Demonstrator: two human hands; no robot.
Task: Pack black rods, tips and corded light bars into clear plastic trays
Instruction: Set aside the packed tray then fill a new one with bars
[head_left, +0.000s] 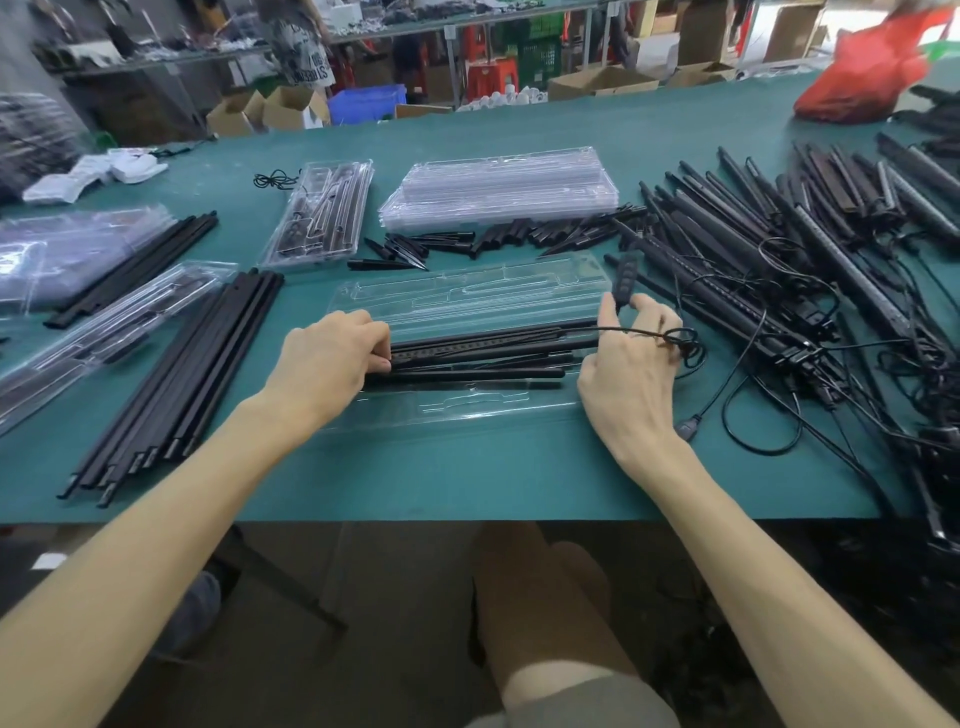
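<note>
The left hand (332, 353) curls its fingers round the ends of the light bars (493, 352) lying in the open tray (467, 410); the right hand (628, 364) pinches their cord controller (621, 271); one packed tray (317, 174) sits behind, while loose rods (171, 374), tips (519, 239) and a heap of bars (779, 249) wait.

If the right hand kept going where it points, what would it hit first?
The right hand would likely skim the clear tray, then meet the loose black tips; depth is unclear.
</note>
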